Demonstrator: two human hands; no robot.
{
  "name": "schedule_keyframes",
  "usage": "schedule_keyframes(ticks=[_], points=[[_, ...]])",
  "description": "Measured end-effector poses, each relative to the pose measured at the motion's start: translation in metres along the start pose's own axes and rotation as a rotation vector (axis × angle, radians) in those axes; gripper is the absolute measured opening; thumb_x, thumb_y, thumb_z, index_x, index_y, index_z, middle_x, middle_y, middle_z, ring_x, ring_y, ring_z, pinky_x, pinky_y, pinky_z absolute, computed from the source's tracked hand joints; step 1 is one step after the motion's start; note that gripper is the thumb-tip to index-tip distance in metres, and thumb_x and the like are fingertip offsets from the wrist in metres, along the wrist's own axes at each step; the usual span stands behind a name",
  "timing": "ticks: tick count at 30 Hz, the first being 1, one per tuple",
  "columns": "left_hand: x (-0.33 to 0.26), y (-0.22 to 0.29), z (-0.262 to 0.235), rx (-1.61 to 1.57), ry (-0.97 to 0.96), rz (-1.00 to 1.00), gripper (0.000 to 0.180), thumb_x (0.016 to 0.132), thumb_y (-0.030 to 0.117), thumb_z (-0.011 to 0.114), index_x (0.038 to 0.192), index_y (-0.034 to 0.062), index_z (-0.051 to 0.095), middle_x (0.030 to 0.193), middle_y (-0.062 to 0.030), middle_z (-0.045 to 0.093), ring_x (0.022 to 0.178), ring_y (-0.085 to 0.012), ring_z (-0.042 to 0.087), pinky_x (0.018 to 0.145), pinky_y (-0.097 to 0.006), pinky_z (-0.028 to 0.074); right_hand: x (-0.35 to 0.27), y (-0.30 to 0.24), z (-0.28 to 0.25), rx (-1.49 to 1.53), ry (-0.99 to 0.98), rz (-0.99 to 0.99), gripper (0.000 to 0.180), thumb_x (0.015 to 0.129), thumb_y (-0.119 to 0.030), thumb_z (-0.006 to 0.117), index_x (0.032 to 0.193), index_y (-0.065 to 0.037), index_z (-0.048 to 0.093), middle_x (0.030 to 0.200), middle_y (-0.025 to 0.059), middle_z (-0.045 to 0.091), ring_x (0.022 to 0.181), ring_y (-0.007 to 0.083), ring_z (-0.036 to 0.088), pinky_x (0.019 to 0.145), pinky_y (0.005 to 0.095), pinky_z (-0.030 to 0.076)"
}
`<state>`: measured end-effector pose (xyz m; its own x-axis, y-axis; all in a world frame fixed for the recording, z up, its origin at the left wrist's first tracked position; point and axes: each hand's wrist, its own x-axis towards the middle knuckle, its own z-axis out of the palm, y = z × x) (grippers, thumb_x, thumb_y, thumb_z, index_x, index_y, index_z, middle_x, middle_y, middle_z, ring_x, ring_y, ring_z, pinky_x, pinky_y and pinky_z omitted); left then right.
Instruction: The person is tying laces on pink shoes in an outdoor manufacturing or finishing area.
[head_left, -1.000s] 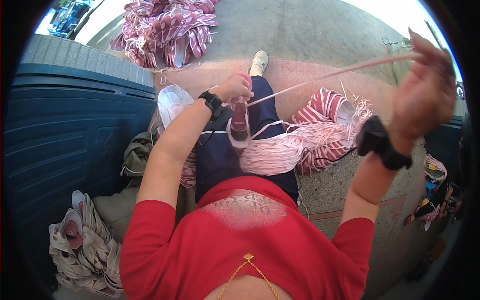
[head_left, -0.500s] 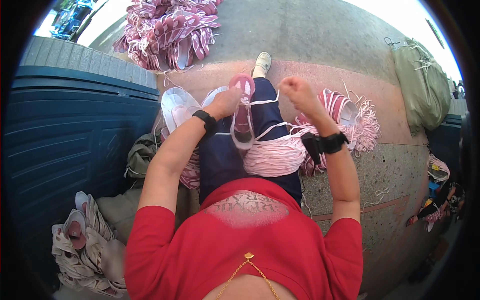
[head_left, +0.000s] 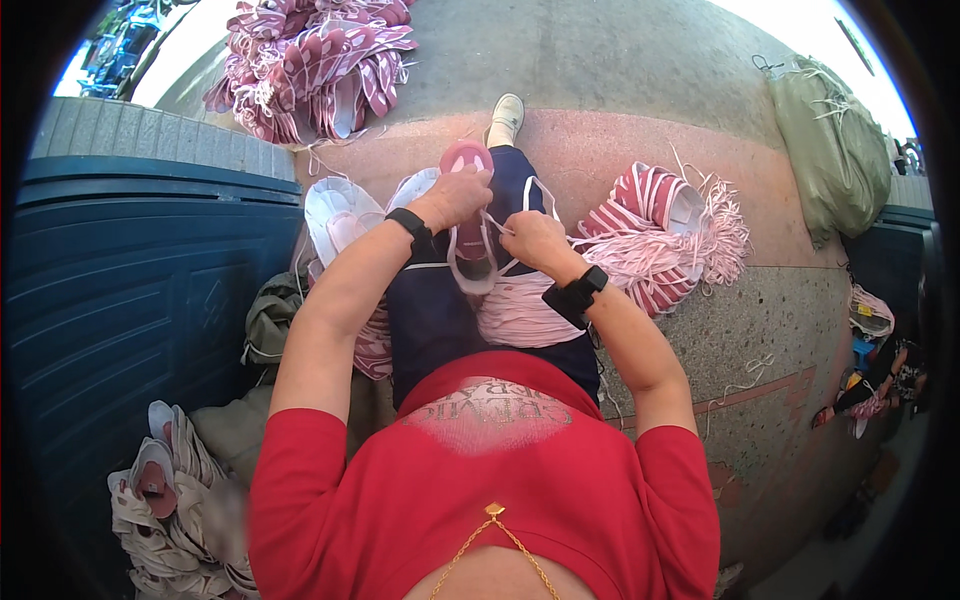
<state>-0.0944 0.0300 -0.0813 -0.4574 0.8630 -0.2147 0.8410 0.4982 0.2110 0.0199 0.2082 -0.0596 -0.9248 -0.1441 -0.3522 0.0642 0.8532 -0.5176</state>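
Observation:
A pink and white shoe upper (head_left: 474,246) lies over my dark trousers, its toe pointing away from me. My left hand (head_left: 456,198) is closed round its middle, near the lacing. Just to the right, my right hand (head_left: 537,240) is closed in a pinch on a pale pink shoelace, which runs from the upper to its fingers. A loop of this shoelace (head_left: 541,186) stands up beyond that hand. On my lap, under the right forearm, rests a thick bundle of pale pink laces (head_left: 530,312).
More striped pink uppers (head_left: 625,205) and loose laces lie to the right. Pale uppers (head_left: 335,210) sit left of my knee, beige ones (head_left: 150,525) at lower left. A large pink heap (head_left: 320,70) lies far left, a green sack (head_left: 830,150) far right. A blue panel (head_left: 140,300) borders the left.
My right hand has come down and left, from out to the right to close beside the upper. The lace, stretched out before, now forms a loop. My left hand keeps its hold.

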Motion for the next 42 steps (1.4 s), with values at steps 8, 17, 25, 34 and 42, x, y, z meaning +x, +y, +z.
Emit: schedule_keyframes(ticks=[8,17,25,34,42], points=[[0.013,-0.03,-0.006,0.048,-0.232,0.001,0.022,0.086,0.021,0.06,0.088,0.0026,0.072,0.082,-0.0189,0.069,0.086,-0.0361,0.068,0.077,-0.049,0.053,0.005,-0.03,0.01,0.118,0.096,-0.083,0.03,0.086,-0.03,0.06,0.078,-0.005,0.073,0.077,0.0218,0.07,0.078,0.0402,0.07,0.072,0.0493,0.055],[0.014,-0.004,-0.02,-0.284,-0.016,-0.386,0.021,0.082,0.021,0.069,0.092,0.0041,0.074,0.091,-0.0206,0.071,0.092,-0.038,0.068,0.083,-0.046,0.052,-0.038,0.012,-0.043,0.161,0.067,-0.071,0.031,0.085,-0.033,0.058,0.074,-0.006,0.069,0.074,0.0202,0.068,0.075,0.0405,0.068,0.07,0.0503,0.053],[-0.013,-0.014,-0.005,-0.121,0.083,-0.208,0.018,0.08,0.019,0.072,0.089,0.0041,0.071,0.091,-0.019,0.068,0.088,-0.0387,0.066,0.081,-0.048,0.052,-0.026,0.009,-0.014,0.329,0.317,-0.108,0.021,0.087,-0.028,0.066,0.091,-0.008,0.073,0.083,0.0193,0.07,0.08,0.0396,0.069,0.073,0.0487,0.053],[-0.043,-0.02,-0.006,-0.609,0.225,-0.365,0.02,0.088,0.018,0.07,0.1,0.0015,0.071,0.084,-0.0111,0.069,0.076,-0.0187,0.065,0.07,-0.032,0.051,0.017,-0.034,0.045,0.121,0.269,-0.2,0.022,0.088,-0.024,0.06,0.08,-0.007,0.072,0.082,0.0157,0.07,0.076,0.0366,0.07,0.069,0.0479,0.055],[-0.079,-0.024,0.0,-1.136,0.245,-0.578,0.02,0.089,0.008,0.07,0.106,-0.0035,0.07,0.09,-0.0033,0.068,0.082,-0.0091,0.063,0.074,-0.024,0.052,0.041,-0.04,0.064,-0.023,0.398,-0.161,0.012,0.088,-0.017,0.06,0.089,-0.007,0.067,0.082,0.014,0.07,0.073,0.0332,0.07,0.064,0.0426,0.056]])
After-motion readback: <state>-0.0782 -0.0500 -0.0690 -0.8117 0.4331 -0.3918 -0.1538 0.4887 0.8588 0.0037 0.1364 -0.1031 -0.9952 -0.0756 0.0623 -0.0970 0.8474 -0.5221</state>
